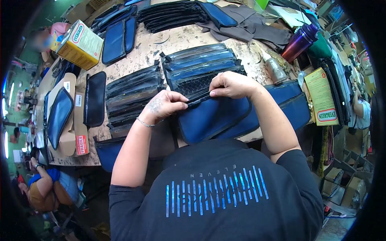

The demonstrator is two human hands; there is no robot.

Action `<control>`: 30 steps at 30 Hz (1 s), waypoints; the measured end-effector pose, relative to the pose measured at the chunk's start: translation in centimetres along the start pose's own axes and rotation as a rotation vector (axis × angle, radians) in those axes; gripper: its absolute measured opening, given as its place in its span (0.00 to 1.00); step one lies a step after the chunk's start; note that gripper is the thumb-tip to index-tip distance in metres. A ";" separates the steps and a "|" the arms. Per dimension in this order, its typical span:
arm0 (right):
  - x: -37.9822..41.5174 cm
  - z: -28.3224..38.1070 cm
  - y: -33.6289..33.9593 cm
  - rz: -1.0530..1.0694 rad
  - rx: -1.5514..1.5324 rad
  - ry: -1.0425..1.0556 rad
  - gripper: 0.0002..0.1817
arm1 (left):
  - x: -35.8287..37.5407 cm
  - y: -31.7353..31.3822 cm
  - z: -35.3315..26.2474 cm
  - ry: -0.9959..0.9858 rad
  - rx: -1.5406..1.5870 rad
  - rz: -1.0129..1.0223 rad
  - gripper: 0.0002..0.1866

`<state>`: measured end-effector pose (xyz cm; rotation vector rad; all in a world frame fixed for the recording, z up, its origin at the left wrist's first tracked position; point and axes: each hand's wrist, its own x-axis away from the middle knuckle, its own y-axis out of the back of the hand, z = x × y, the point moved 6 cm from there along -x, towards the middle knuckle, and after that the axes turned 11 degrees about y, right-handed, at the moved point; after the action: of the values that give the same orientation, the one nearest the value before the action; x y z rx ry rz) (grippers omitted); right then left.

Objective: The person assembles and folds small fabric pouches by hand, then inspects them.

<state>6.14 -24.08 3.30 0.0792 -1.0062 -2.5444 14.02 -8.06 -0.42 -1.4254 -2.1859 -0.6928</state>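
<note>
A blue panel with black edging (215,118) lies at the table's front edge, below a stack of overlapping blue and black pieces (201,66). My left hand (171,105) pinches the panel's black upper edge at its left part. Farther right, my right hand (229,86) pinches the same edge, thumb against fingers. Black quilted mesh (195,86) shows between the hands. Another row of dark layered pieces (134,94) lies left of the stack. To the right, more blue panels (287,106) overlap near the front edge.
A yellow Evergreen tin (80,44) stands at the back left, beside a cardboard box (80,136). At the right are a glass bottle (275,70), a purple flask (299,42) and another tin (321,96). Black stacked pieces (173,16) lie behind. Another person (50,186) is at far left.
</note>
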 end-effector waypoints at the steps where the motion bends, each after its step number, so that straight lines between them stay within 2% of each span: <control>1: -0.1 0.0 -0.1 0.010 0.024 -0.010 0.10 | 0.2 -0.1 -0.1 0.015 -0.006 0.027 0.07; 3: -0.7 1.3 -0.6 -0.005 0.078 0.047 0.11 | 0.5 -0.4 -0.1 0.032 -0.012 0.055 0.07; 5: -1.8 3.0 -1.8 -0.010 0.130 0.135 0.11 | 0.7 -1.0 -0.5 -0.045 0.112 0.121 0.07; 8: -2.7 4.1 -2.3 -0.029 0.114 0.047 0.12 | 1.0 -0.8 -0.2 -0.013 0.108 0.123 0.07; 10: -2.4 3.8 -2.0 -0.045 0.097 0.098 0.13 | 1.7 -0.6 -0.7 -0.006 0.100 0.096 0.07; 12: -1.8 3.7 -1.8 -0.061 0.081 0.144 0.14 | 2.2 -0.9 -1.5 -0.085 -0.080 0.085 0.06; 13: -1.4 3.3 -1.5 -0.055 0.081 0.086 0.15 | 2.0 -0.9 -1.3 -0.087 -0.078 0.086 0.06; 15: -1.0 3.4 -1.2 -0.013 0.084 -0.028 0.16 | 3.0 -0.9 -3.4 -0.570 -0.412 -0.112 0.06; 16: -0.9 3.6 -1.3 -0.014 0.087 -0.029 0.16 | 3.1 -1.1 -3.5 -0.573 -0.413 -0.112 0.06; 18: -0.8 5.2 -1.5 -0.093 0.261 0.135 0.14 | 3.3 -1.2 -3.4 -0.452 -0.236 -0.084 0.07; 19: -0.9 6.0 -2.2 -0.121 0.216 0.181 0.13 | 3.5 -1.5 -3.7 -0.455 -0.223 -0.062 0.07; 20: -0.9 6.4 -2.5 -0.121 0.276 0.142 0.13 | 3.8 -1.7 -3.9 -0.454 -0.228 -0.054 0.07; 22: -0.5 6.4 -2.0 -0.197 0.222 0.229 0.13 | 5.1 -1.7 -4.8 -0.584 -0.321 -0.173 0.07; 24: 0.1 5.8 -0.8 -0.189 0.255 0.229 0.12 | 5.6 -1.3 -4.6 -0.617 -0.395 -0.183 0.06; 26: 0.8 3.2 1.0 -0.264 0.274 0.225 0.13 | 5.0 0.7 -3.3 -0.578 -0.239 -0.221 0.07; 30: 2.3 -2.7 2.2 -0.269 0.115 -0.016 0.18 | 3.7 2.6 0.1 -0.509 -0.177 -0.341 0.06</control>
<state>5.35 -28.18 2.94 0.2424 -1.2208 -2.7266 15.07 -4.46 2.15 -1.4481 -2.8733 -0.7078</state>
